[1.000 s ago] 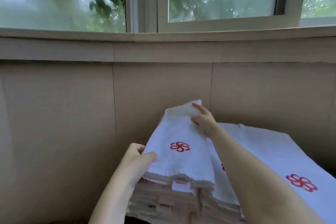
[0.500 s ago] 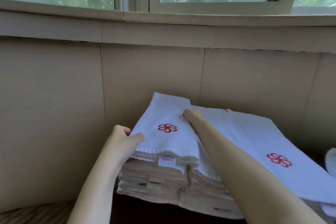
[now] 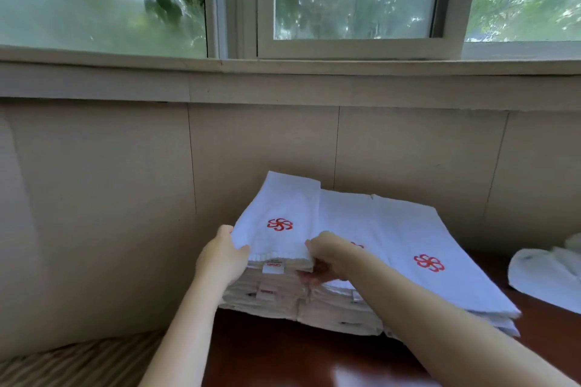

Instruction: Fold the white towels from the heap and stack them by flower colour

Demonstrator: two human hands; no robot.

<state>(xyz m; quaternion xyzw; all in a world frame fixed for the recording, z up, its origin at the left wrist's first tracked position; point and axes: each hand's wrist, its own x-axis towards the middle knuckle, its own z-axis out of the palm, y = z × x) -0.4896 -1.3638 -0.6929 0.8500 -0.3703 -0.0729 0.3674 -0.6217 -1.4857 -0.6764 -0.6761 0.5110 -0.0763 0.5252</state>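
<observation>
Squaring the folded red-flower towel (image 3: 276, 223) atop the left stack (image 3: 267, 292), my left hand (image 3: 221, 258) and right hand (image 3: 327, 256) pinching its near corners; unfolded heap (image 3: 547, 273) at right remains.

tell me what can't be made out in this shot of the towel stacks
Head view only:
- Label print on the top left towel: too small.
- Middle stack's flower: mostly hidden by the right hand.
- White cloth at right: cut off by the edge.
- Left hand fingertips: tucked under the towel.
</observation>
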